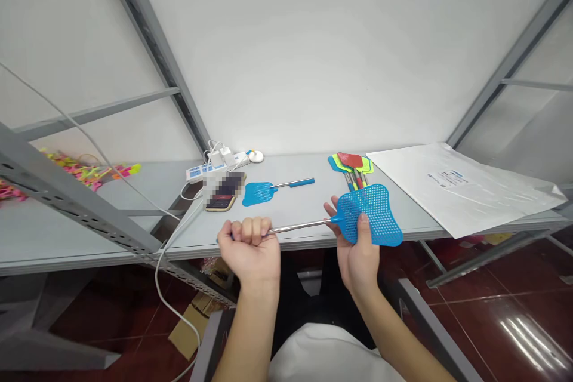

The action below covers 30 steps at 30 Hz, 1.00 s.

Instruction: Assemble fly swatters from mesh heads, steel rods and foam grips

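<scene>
My left hand (253, 245) is wrapped round the handle end of a blue fly swatter, hiding most of its grip. The thin metal shaft runs right to a perforated blue head (378, 218), held by my right hand (360, 250) with the thumb on its face and the fingers behind. This swatter is in the air just over the shelf's front edge. Behind it on the shelf lies a second blue fly swatter (258, 193), its handle pointing right. A stack of fly swatters in red, yellow-green and blue (351, 161) lies beyond my right hand.
A phone (224, 194), partly blurred, lies on the grey shelf (304, 164) by a white power strip (201, 172) with chargers and cables. A white plastic bag (465, 191) covers the right side. Metal uprights (152, 36) frame the shelf; colourful items (85, 170) lie far left.
</scene>
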Available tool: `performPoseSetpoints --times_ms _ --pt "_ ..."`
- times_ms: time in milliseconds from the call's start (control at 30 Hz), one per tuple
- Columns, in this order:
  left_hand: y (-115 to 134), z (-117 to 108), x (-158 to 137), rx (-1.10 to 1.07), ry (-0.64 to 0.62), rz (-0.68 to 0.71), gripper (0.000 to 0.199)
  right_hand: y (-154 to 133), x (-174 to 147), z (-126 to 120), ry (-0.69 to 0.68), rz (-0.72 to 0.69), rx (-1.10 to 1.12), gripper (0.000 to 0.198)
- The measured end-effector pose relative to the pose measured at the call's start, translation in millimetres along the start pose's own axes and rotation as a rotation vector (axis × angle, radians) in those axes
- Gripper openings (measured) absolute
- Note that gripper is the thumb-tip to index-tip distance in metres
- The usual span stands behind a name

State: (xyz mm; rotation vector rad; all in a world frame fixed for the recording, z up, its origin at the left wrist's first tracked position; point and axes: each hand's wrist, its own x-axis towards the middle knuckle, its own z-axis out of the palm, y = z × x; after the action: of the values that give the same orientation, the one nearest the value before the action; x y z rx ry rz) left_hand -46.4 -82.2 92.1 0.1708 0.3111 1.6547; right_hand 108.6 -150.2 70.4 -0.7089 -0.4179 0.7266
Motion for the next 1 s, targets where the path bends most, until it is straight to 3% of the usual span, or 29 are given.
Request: performPoseSetpoints --times_ms 200,333,433,500,600,667,767,900,1000 --pt "-30 19 -15 0.021 -0.061 -0.046 0.041 25 -22 15 -0.057 0.074 0.001 0.039" --pt "-36 13 -22 -0.005 -0.056 -0.101 0.038 18 -8 8 -0.093 0.120 -0.019 0.038" --pt "-51 4 -34 0.110 -0.029 -0.161 0.035 17 -1 2 -0.186 0.196 -0.040 0.040" --pt "-67 -3 -44 0.269 -0.115 -0.228 0.033 20 0 -2 -0.230 0.218 -0.094 0.039" --pt "-87 -16 -52 0.535 -0.278 -0.183 0.028 25 6 -12 -0.173 0.154 -0.260 0.035" --pt "-94 -25 -50 0.683 -0.372 -0.224 0.021 22 16 -20 -0.172 0.082 -0.402 0.033" --pt "-98 -32 -37 0.823 -0.470 -0.331 0.028 11 40 -30 -0.210 -0.005 -0.521 0.031" --pt "-104 -24 -16 1.096 -0.510 -0.291 0.025 -7 75 -32 -0.080 -0.070 -0.571 0.032" --pt "-118 -9 -6 1.238 -0.683 -0.294 0.024 -12 95 -29 -0.024 -0.078 -0.670 0.030"
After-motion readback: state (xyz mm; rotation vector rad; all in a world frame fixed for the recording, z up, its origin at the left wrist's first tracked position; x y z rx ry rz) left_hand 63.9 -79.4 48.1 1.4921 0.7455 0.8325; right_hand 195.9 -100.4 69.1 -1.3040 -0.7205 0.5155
